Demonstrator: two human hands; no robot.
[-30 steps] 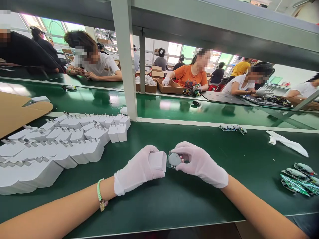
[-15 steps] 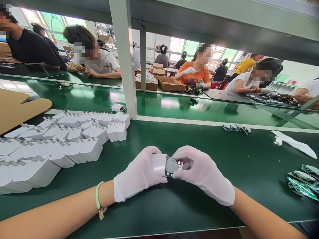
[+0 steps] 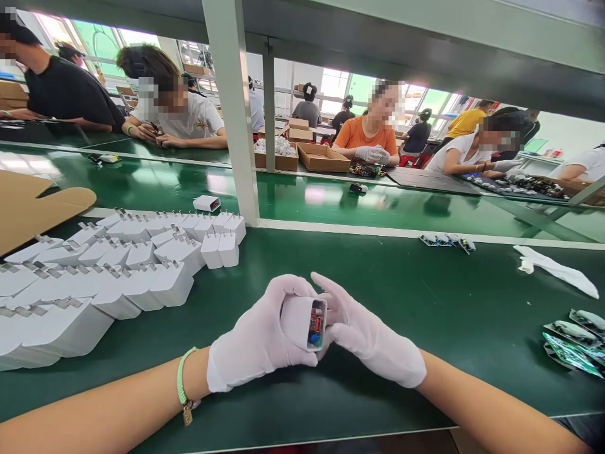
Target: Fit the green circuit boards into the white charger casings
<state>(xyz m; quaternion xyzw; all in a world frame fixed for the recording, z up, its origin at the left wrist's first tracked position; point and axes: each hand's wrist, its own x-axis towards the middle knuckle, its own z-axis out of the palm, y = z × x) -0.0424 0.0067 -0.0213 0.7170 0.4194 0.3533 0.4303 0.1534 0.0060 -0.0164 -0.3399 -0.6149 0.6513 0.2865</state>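
Note:
My left hand [image 3: 258,328], in a white glove, grips a white plug charger housing [image 3: 297,323] over the green bench top [image 3: 387,284]. Its open end faces up and right, showing a circuit board [image 3: 316,326] inside with red and blue parts. My right hand [image 3: 366,334], also gloved, presses its fingers against the housing's far side. A green bead bracelet [image 3: 182,378] circles my left wrist. Rows of white chargers [image 3: 142,271] with metal prongs lie to the left of my hands.
Stacked green circuit boards [image 3: 571,343] and a white cloth [image 3: 555,270] lie on the right. Small boards [image 3: 444,240] sit along the bench's far edge. Cardboard [image 3: 33,202] lies at far left. Beyond a shelf post [image 3: 230,107], co-workers sit at another bench.
The board with the round grey part, earlier held in my right hand beside the housing, now sits inside it. The housing has turned its open end toward me and rests in my left hand.

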